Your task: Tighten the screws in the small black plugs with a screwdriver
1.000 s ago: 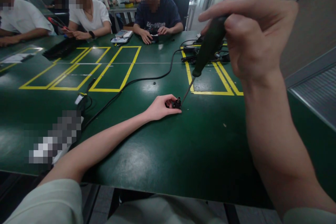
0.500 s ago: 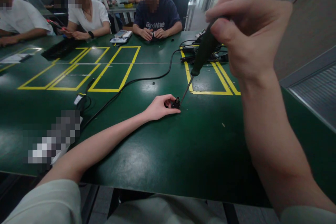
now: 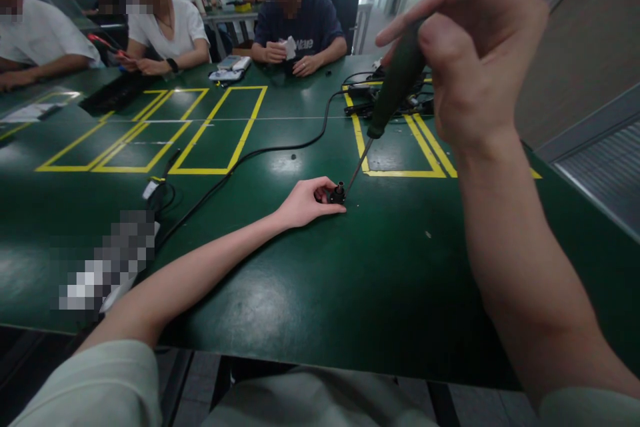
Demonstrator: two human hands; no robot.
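Observation:
My left hand [image 3: 305, 202] lies on the green table [image 3: 320, 280] with its fingers pinched round a small black part [image 3: 337, 195]. Close to the camera, my right hand [image 3: 470, 53] is closed round the dark green handle of a screwdriver [image 3: 393, 90]. The thin metal shaft slants down and left, and its tip meets the black part beside my left fingertips.
Yellow tape rectangles [image 3: 220, 127] mark the table. A black cable [image 3: 260, 153] runs from the left across to a heap of cables and devices [image 3: 385, 97] at the back right. Several people sit along the far side; one in a dark shirt [image 3: 300, 27] holds something white.
My right hand has shifted slightly on the screwdriver handle, with the tip staying on the part. The person in the dark shirt has lifted a white thing off the table.

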